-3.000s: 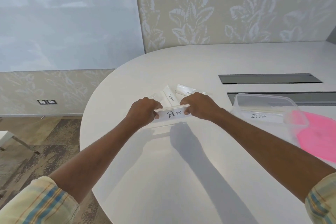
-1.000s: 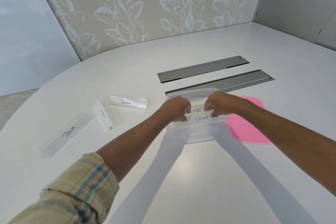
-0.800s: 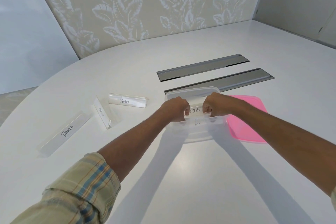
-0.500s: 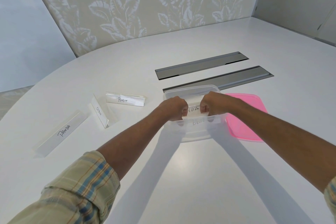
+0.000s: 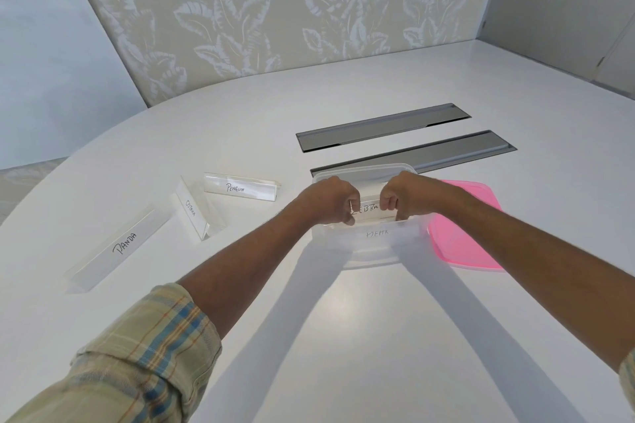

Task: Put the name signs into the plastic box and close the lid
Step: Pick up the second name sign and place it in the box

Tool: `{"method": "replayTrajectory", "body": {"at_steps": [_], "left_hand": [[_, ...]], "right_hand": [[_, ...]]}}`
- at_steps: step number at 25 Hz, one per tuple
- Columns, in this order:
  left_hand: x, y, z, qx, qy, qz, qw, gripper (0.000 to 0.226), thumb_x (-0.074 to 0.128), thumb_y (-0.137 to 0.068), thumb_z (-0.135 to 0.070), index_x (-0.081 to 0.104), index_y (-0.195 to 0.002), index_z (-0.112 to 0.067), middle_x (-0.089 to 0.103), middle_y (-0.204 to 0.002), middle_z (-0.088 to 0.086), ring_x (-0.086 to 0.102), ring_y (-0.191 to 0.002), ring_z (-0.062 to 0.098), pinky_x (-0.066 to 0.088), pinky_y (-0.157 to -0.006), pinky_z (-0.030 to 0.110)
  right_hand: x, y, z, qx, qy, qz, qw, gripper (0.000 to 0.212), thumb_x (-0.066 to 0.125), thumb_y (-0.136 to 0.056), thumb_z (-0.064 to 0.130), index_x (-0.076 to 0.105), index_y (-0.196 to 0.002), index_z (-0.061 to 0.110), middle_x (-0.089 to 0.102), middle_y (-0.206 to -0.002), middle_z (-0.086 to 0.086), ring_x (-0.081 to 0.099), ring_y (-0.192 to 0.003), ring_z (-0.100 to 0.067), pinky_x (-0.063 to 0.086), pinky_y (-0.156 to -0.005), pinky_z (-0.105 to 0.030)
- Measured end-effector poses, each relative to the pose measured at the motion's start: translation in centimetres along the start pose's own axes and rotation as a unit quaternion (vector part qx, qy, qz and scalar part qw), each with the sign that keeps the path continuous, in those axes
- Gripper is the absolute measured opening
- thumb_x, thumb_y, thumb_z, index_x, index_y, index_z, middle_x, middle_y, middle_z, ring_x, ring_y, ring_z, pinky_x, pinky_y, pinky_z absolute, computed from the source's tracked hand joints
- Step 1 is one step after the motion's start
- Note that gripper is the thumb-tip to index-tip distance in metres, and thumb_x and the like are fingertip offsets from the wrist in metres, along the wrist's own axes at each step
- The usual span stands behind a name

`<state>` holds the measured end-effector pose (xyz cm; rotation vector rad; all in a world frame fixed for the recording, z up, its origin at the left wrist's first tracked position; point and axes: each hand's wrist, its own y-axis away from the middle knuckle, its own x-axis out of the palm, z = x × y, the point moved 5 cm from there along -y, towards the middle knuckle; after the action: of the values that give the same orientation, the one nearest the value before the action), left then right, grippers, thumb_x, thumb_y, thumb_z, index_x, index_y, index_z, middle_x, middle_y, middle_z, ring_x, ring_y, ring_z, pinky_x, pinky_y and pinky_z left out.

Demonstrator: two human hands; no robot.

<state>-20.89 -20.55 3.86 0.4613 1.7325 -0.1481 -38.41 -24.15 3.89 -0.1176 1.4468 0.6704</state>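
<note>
The clear plastic box (image 5: 362, 252) stands open on the white table. Both my hands are inside it, my left hand (image 5: 331, 203) and my right hand (image 5: 410, 197), each with fingers curled on one end of the BEAR name sign (image 5: 378, 233). That sign sits low in the box, its writing showing through the front wall. Behind it, between my hands, stands the ZEBRA sign (image 5: 367, 209). The pink lid (image 5: 464, 230) lies flat against the box's right side. Left of the box stand the PENGUIN sign (image 5: 240, 187), the OSTRICH sign (image 5: 190, 211) and the PANDA sign (image 5: 118, 245).
Two long grey cable hatches (image 5: 381, 127) (image 5: 446, 151) are set into the table just behind the box. The table's curved edge runs along the left. A leaf-patterned wall stands beyond the table.
My hands have lowered the BEAR sign from above the rim down into the box, in front of the ZEBRA sign. Three seconds ago I held it over the table by the other signs.
</note>
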Motion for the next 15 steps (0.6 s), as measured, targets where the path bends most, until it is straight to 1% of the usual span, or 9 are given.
{"method": "replayTrajectory", "body": {"at_steps": [2,5,7,10,12,15], "left_hand": [[-1.4,0.9,0.4,0.005,0.033,-0.045,0.998,0.024,0.081,-0.089,-0.028,0.077,-0.113,-0.023,0.080,-0.105,-0.007,0.070,-0.105,0.015,0.058,-0.092,0.039],[-3.6,2.9,1.3,0.011,0.042,-0.139,0.989,0.012,0.072,-0.093,-0.028,0.078,-0.104,-0.027,0.080,-0.095,-0.010,0.072,-0.094,0.015,0.060,-0.084,0.040],[-4.8,4.5,2.4,-0.005,0.036,-0.196,0.980,0.013,0.067,-0.095,-0.028,0.078,-0.100,-0.030,0.080,-0.092,-0.012,0.072,-0.091,0.015,0.061,-0.080,0.038],[-6.1,6.8,4.6,-0.038,0.038,-0.240,0.969,0.015,0.065,-0.096,-0.030,0.078,-0.101,-0.031,0.079,-0.094,-0.012,0.072,-0.090,0.017,0.060,-0.077,0.036],[-6.4,8.6,6.6,-0.062,0.047,-0.251,0.965,0.014,0.065,-0.096,-0.033,0.078,-0.100,-0.032,0.079,-0.092,-0.011,0.071,-0.088,0.016,0.059,-0.075,0.034],[-6.6,11.4,9.8,-0.103,0.054,-0.261,0.958,0.013,0.065,-0.095,-0.033,0.077,-0.099,-0.031,0.078,-0.087,-0.012,0.071,-0.087,0.014,0.056,-0.072,0.031]], "right_hand": [[-1.1,0.5,0.4,0.017,-0.012,-0.033,0.999,0.038,0.089,-0.077,0.005,0.078,-0.113,0.013,0.078,-0.106,-0.003,0.074,-0.099,-0.023,0.061,-0.089,-0.040],[-3.6,1.3,1.7,0.025,-0.033,-0.123,0.992,0.023,0.084,-0.084,0.015,0.079,-0.106,0.020,0.081,-0.098,0.004,0.075,-0.093,-0.019,0.062,-0.086,-0.040],[-5.2,1.8,3.2,0.022,-0.053,-0.187,0.981,0.016,0.079,-0.088,0.022,0.079,-0.104,0.023,0.080,-0.096,0.006,0.074,-0.090,-0.019,0.062,-0.083,-0.038],[-7.0,2.0,6.2,0.000,-0.078,-0.253,0.964,0.015,0.078,-0.091,0.030,0.080,-0.104,0.023,0.080,-0.095,0.004,0.071,-0.089,-0.020,0.059,-0.080,-0.035],[-7.6,1.6,8.7,-0.021,-0.092,-0.270,0.958,0.018,0.078,-0.091,0.031,0.080,-0.106,0.021,0.080,-0.095,0.002,0.071,-0.091,-0.021,0.059,-0.082,-0.037],[-7.4,0.2,12.8,-0.047,-0.114,-0.257,0.958,0.017,0.079,-0.091,0.031,0.079,-0.105,0.022,0.080,-0.094,0.005,0.072,-0.092,-0.020,0.059,-0.084,-0.037]]}}
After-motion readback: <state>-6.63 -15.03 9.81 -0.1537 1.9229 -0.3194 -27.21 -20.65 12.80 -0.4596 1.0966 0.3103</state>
